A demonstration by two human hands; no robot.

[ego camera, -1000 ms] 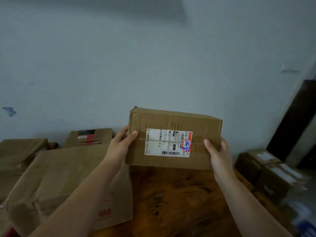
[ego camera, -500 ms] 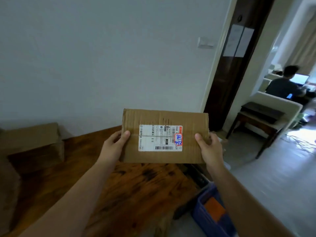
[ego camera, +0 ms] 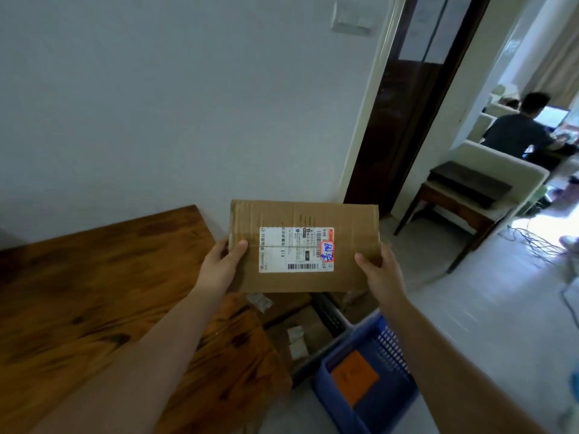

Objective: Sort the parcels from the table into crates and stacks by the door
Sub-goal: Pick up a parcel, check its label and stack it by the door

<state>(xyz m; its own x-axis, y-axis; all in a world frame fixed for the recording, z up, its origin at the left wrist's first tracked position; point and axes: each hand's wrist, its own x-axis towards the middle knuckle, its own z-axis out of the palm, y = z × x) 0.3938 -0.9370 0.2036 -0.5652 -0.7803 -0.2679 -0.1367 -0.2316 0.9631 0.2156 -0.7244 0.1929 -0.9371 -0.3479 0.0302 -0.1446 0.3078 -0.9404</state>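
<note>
I hold a flat brown cardboard parcel point(ego camera: 275, 214) in the air past the right end of the wooden table point(ego camera: 94, 277). It bears a white shipping label with a red-edged sticker. My left hand point(ego camera: 221, 267) grips its left edge, thumb on the top face. My right hand point(ego camera: 377, 274) grips its right edge the same way. Below the parcel, on the floor, a dark crate point(ego camera: 329, 314) holds cardboard parcels point(ego camera: 300, 327). A blue plastic crate point(ego camera: 385, 339) with an orange packet point(ego camera: 354, 377) inside stands to its right.
A dark wooden door frame point(ego camera: 407, 104) stands behind the parcel to the right. Beyond it are a small wooden side table point(ego camera: 454, 202), a pale sofa point(ego camera: 501, 164), loose cables point(ego camera: 539, 242) on the floor and a seated person point(ego camera: 520, 130) facing away.
The view has swung right, away from the parcels on the table. The held parcel now hangs over the crates by the door instead of over the table. Both hands keep their grip.
</note>
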